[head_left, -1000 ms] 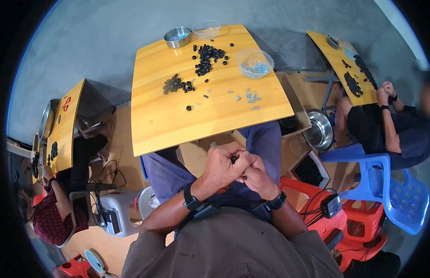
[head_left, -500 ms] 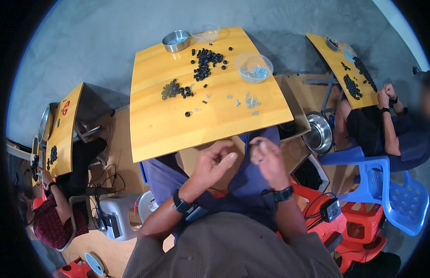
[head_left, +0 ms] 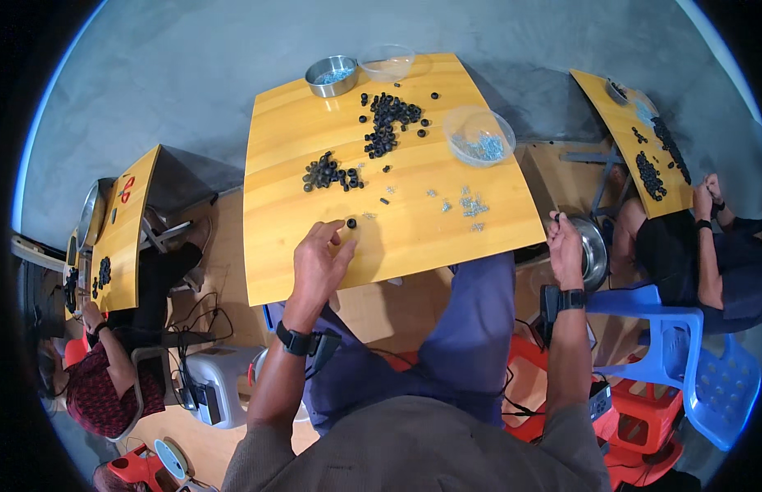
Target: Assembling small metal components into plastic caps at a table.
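Observation:
My left hand (head_left: 319,264) reaches over the near edge of the yellow table (head_left: 447,254). Its thumb and index finger are apart, close beside a single round black part (head_left: 351,223) with a hole. Off the table's right corner, my right hand (head_left: 566,252) is raised with its fingers closed on a small black piece (head_left: 556,217), mostly hidden by the fingertips. A heap of black round parts (head_left: 384,123) lies toward the back. Another cluster of dark parts (head_left: 322,172) sits left of centre. Small silvery pieces (head_left: 473,205) are scattered on the right side.
At the back stand a steel bowl (head_left: 332,87) and a clear bowl (head_left: 387,72). Another clear bowl (head_left: 456,152) holds bluish-silver bits near the right edge. Below the right corner is a large steel basin (head_left: 594,254). People work at tables on both sides; a blue chair (head_left: 660,328) is at right.
My hands have moved apart from over my lap. The left went forward onto the table to the black part; the right swung outward to the right with its small piece. The view shifted slightly.

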Motion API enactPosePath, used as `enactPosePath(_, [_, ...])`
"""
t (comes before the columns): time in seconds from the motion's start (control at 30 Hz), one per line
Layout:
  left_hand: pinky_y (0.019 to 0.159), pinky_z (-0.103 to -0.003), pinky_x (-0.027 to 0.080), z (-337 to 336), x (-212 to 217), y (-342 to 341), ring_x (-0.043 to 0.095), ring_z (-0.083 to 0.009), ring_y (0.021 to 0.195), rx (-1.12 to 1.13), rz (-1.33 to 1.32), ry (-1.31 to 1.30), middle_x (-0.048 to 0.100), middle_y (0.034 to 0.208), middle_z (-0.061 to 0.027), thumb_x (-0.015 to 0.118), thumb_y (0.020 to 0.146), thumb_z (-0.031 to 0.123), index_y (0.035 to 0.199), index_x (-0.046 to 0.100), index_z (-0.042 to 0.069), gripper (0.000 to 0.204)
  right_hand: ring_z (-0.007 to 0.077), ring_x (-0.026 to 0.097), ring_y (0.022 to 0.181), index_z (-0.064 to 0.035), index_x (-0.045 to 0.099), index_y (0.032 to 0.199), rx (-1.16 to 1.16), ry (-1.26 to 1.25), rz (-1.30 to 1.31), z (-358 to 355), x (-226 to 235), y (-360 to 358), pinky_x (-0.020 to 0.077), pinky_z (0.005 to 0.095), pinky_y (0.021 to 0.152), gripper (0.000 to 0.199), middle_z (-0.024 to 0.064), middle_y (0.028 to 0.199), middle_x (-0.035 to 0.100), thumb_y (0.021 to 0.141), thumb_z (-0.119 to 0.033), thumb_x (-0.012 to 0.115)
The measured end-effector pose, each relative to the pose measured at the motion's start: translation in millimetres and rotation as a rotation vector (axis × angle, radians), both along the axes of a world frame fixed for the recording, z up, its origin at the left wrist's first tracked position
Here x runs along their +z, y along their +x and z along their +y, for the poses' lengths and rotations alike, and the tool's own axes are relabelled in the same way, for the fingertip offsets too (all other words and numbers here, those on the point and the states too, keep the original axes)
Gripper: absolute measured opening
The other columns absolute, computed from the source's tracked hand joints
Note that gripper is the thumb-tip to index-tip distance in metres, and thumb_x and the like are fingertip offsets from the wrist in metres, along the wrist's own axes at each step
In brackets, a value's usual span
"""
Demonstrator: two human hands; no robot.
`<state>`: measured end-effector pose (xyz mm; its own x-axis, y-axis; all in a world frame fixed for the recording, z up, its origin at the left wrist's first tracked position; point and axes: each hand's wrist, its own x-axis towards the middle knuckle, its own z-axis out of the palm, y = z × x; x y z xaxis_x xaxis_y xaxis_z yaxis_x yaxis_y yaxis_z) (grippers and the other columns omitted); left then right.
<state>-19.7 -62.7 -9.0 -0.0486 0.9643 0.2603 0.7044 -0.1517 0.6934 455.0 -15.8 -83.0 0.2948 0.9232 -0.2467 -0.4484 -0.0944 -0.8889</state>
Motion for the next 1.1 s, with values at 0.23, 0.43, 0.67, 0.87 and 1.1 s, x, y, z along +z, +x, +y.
enactPosePath(0.23, [0.072, -0.044, 0.055, 30.5, -17.6, 5.9, 0.067, -0.0359, 0.083, -0.078, 0.243, 0.026, 0.066, 0.093, -0.016, 0.07, 0.084, 0.013, 0.105, 0.07, 0.004, 0.023, 0.0068, 0.049, 0.062, -0.0078, 0.072, 0.092, -0.008, -0.158, -0.215, 51.5, -27.5, 24.9, 0.039, 0.0236, 0.057, 0.015, -0.0041, 0.072, 0.059, 0.096, -0.021, 0.066])
enactPosePath(0.43, [0.065, -0.036, 0.052, 18.7, -17.2, -4.7, 0.065, -0.0251, 0.071, -0.043, 0.127, -0.024, 0.065, 0.081, -0.0117, 0.071, 0.083, 0.008, 0.1, 0.07, 0.002, 0.017, 0.0134, 0.06, 0.071, -0.0052, 0.069, 0.104, 0.024, -0.38, -0.357, 72.5, -49.2, 29.4, 0.0504, 0.0294, 0.062, 0.023, 0.0036, 0.083, 0.069, 0.095, -0.026, 0.069])
enactPosePath(0.67, [0.069, -0.023, 0.047, -7.0, -32.1, 8.5, 0.055, -0.0057, 0.076, -0.062, -0.329, -0.106, 0.062, 0.086, 0.0024, 0.068, 0.091, 0.004, 0.109, 0.068, -0.001, 0.018, 0.0107, 0.054, 0.062, -0.007, 0.069, 0.104, -0.273, -0.108, -0.168, 1.8, -28.6, 24.3, 0.0426, 0.0247, 0.056, 0.016, 0.0004, 0.078, 0.064, 0.097, -0.021, 0.064])
enactPosePath(0.87, [0.071, -0.022, 0.049, -53.1, 11.1, 48.6, 0.058, -0.004, 0.079, -0.205, -0.584, -0.236, 0.065, 0.09, 0.0034, 0.07, 0.093, 0.005, 0.111, 0.067, 0.0, 0.019, 0.0058, 0.048, 0.06, -0.0039, 0.069, 0.098, 0.281, 0.063, -0.161, -91.3, 86.7, -113.8, 0.0387, 0.0208, 0.054, 0.017, -0.0022, 0.071, 0.057, 0.101, -0.017, 0.06])
enactPosePath(1.1, [0.059, -0.022, 0.041, -73.1, 47.9, 80.0, 0.048, -0.0041, 0.065, -0.498, -0.473, -0.076, 0.057, 0.075, 0.0021, 0.075, 0.086, 0.001, 0.111, 0.071, 0.002, 0.025, 0.0064, 0.053, 0.069, -0.0063, 0.067, 0.101, 0.785, -0.071, 0.362, -120.5, 70.2, -203.7, 0.0438, 0.0217, 0.062, 0.023, -0.0021, 0.081, 0.061, 0.103, -0.028, 0.06])
